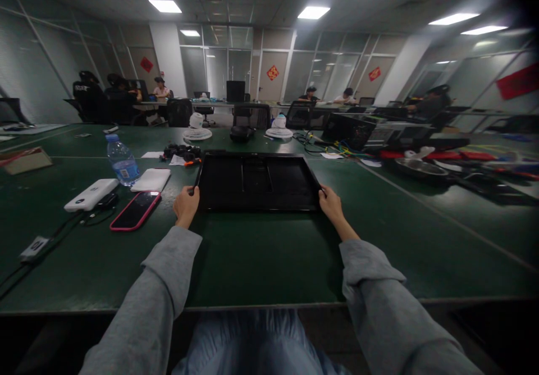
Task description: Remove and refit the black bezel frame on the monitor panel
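Note:
A black rectangular panel with a raised rim (290, 187), like a shallow tray or a monitor's frame, is held level at the green table. My left hand (186, 205) is closed around its left edge. Its right edge is gripped by my right hand (332, 204), thumb on top. Two thin ridges cross the panel's inner face. I cannot tell whether its underside rests on the tabletop. To the left of my left hand lies a phone in a pink case (135, 211), with a white notepad (151, 179) behind it.
On the green table (269, 263) stand a water bottle (123, 161), a white power bank (91, 194) with cables, and two white fans (197, 128) at the back. At right are a metal pan (421, 168) and a black computer case (349, 132). Several people sit in the background.

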{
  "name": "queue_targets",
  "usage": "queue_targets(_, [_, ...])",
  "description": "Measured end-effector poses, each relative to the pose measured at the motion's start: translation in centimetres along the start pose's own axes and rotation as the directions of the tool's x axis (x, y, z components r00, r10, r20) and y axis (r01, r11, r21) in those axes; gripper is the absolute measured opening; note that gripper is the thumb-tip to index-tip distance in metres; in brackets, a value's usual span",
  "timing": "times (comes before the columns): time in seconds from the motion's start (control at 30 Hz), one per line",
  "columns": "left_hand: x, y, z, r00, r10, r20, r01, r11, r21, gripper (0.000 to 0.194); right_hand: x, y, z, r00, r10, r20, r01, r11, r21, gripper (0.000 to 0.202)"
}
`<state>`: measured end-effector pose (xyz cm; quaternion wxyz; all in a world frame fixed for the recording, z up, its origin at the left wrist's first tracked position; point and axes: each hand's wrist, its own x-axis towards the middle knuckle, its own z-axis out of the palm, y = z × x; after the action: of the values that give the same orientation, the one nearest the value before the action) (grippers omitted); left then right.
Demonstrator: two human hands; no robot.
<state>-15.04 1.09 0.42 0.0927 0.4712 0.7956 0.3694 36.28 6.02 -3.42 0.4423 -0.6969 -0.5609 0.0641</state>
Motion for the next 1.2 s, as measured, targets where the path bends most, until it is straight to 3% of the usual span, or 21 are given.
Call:
queue_targets(0.4, [0.1,0.2,-0.3,0.997,-0.072,0.023,0.072,0.997,0.035,0.049,0.1,0.0,0.1,1.0,-0.003,-0.001,0.003,1.0,-0.018,0.051])
queue_targets(0.83, [-0.4,0.0,-0.1,1.0,0.013,-0.005,-0.012,0.993,0.115,0.047,0.1,0.4,0.4,1.0,-0.023,0.005,0.023,0.998,-0.058,0.053])
queue_targets(1.0, [-1.1,0.3,0.2,0.98,0.162,-0.113,-0.147,0.981,0.129,0.041,-0.3,0.0,0.3,0.998,-0.053,-0.017,0.05,0.989,-0.14,0.051])
queue_targets(1.2, [-1.9,0.5,0.3,0.891,0.445,-0.093,-0.418,0.883,0.215,0.038,-0.2,0.3,0.4,0.997,-0.07,-0.022,0.066,0.983,-0.169,0.051])
